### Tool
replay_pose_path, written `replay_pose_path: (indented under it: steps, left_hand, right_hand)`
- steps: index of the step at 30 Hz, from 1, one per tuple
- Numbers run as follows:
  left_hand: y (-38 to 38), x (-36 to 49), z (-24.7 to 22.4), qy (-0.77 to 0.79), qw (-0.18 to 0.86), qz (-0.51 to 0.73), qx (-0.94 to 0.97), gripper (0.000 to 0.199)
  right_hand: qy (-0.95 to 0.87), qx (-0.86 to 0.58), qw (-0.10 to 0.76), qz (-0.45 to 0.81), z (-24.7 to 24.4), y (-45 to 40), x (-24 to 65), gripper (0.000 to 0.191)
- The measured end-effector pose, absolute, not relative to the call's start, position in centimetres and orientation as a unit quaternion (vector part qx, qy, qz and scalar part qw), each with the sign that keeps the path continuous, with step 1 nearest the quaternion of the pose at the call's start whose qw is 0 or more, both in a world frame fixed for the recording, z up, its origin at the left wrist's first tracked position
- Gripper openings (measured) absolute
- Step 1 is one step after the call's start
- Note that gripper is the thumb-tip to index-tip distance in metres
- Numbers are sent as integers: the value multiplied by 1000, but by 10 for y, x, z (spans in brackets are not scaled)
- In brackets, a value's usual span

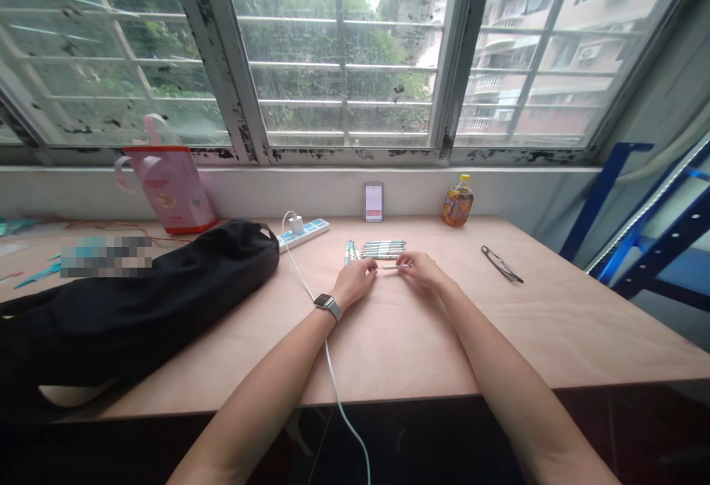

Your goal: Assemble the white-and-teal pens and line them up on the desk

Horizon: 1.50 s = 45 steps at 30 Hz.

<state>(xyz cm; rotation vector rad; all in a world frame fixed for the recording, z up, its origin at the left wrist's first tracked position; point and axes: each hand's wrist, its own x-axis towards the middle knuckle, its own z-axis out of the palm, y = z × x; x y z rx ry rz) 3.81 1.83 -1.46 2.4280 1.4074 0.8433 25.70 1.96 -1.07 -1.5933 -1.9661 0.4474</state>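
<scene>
- Left hand (pixel 358 279), just below frame center: thumb and fingertips close together at left end of pen (pixel 390 268); can't tell if pinching.
- Right hand (pixel 422 270), right of center: fingertips pinching pen's right end.
- Pen: near frame center, long axis left-right, between both hands' fingertips; tip direction unclear.
- Row of pens (pixel 384 250) just beyond, also left-right.
- Phone (pixel 373 202) farther, upper middle.

Table (pixel 526 337): we see pale wood.
Left: a black bag (pixel 183 278) and, behind it, a pink container (pixel 177 193).
Middle: power strip (pixel 316 229), white cable (pixel 298 270), two groups of pens (pixel 384 251), upright phone (pixel 373 200).
Right: a bottle (pixel 458 208) at the back, glasses (pixel 502 265) nearer us.
</scene>
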Motion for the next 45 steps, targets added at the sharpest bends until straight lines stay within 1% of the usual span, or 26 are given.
replay_pose_path:
  steps: [7, 12, 19, 23, 25, 29, 39, 45]
  left_hand:
    - [20, 38, -16, 465, 110, 289, 829, 14]
    - [22, 38, -18, 454, 119, 296, 832, 13]
    - [21, 37, -17, 448, 135, 301, 831, 14]
    - [19, 37, -15, 449, 145, 309, 826, 16]
    - [19, 37, -15, 447, 147, 311, 826, 15]
    - [19, 37, -15, 442, 148, 309, 829, 14]
    - [22, 33, -14, 432, 162, 320, 827, 12]
    - [21, 30, -7, 405, 159, 317, 843, 10]
  right_hand:
    - [-742, -586, 278, 167, -11, 19, 255, 10]
    - [-754, -561, 290, 180, -13, 21, 253, 9]
    - [-756, -547, 291, 210, -11, 19, 253, 14]
    - [-751, -543, 309, 213, -8, 19, 251, 22]
    - [-745, -546, 317, 214, -7, 18, 250, 19]
    - [-758, -533, 303, 222, -5, 17, 250, 10]
    - [-771, -509, 290, 250, -1, 13, 249, 13]
    - [-756, -526, 295, 255, 1, 12, 251, 9]
